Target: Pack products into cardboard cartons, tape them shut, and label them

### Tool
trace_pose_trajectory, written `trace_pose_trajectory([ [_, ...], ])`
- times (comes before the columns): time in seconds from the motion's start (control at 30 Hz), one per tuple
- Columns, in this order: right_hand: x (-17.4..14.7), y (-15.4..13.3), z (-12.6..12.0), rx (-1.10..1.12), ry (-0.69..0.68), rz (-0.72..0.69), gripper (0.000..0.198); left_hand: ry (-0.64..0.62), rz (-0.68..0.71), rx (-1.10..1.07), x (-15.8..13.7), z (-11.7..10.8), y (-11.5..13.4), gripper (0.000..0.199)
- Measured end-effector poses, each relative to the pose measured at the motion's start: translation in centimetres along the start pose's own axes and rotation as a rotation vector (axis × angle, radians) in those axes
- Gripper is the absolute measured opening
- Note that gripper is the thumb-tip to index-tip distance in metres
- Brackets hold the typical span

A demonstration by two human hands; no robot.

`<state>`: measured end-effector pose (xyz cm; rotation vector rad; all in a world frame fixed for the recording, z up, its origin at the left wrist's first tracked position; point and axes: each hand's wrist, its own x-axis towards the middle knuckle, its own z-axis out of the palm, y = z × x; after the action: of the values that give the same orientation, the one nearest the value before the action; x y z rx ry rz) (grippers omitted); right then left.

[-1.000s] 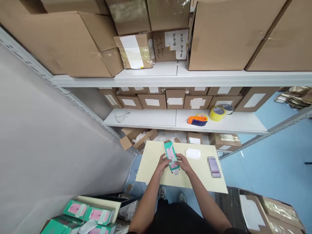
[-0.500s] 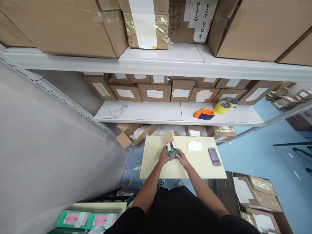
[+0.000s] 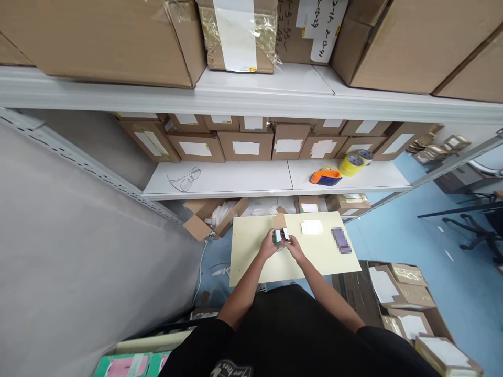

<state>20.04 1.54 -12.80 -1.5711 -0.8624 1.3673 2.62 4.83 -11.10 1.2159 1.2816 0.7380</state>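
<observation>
Green carton, just one, is held up above the table between two hands, its open end facing up with two white flaps spread apart. The left hand is clamped on its left side; the right hand has its fingers pressed to the lower right. Behind the carton shows one brown cardboard piece; whether it is joined to the carton, I cannot tell.

Also on the table, right of the hands, lie white papers, stacked too closely to count, and one purple, blurred-out object near the right edge.

The middle shelf carries one pair of glasses at the left and, at the right, one orange tape dispenser. Just beside the dispenser are yellow tape, in one roll or two, and one paler roll. Along the back, seven brown boxes form the front row, each bearing a white label.

Beneath that shelf stand one open cardboard box with white material inside and two closed boxes. At lower left, two green-and-pink packages are partly in view.
</observation>
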Motion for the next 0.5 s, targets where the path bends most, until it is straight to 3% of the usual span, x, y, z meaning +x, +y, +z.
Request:
trace_pose_trajectory([
  [0.2,-0.2,-0.2,-0.5,-0.307,0.055,0.059,0.035,-0.155,0.119,0.102,-0.3,-1.2,-1.3,0.083],
  [0.33,-0.5,-0.1,0.1,-0.477,0.047,0.032,0.028,-0.164,0.105,0.056,-0.5,-1.2,-2.0,0.085],
  [0.5,-0.3,-1.0,0.4,-0.506,0.003,0.009,0.030,-0.141,0.106,0.000,-0.8,-0.7,-1.8,0.083],
])
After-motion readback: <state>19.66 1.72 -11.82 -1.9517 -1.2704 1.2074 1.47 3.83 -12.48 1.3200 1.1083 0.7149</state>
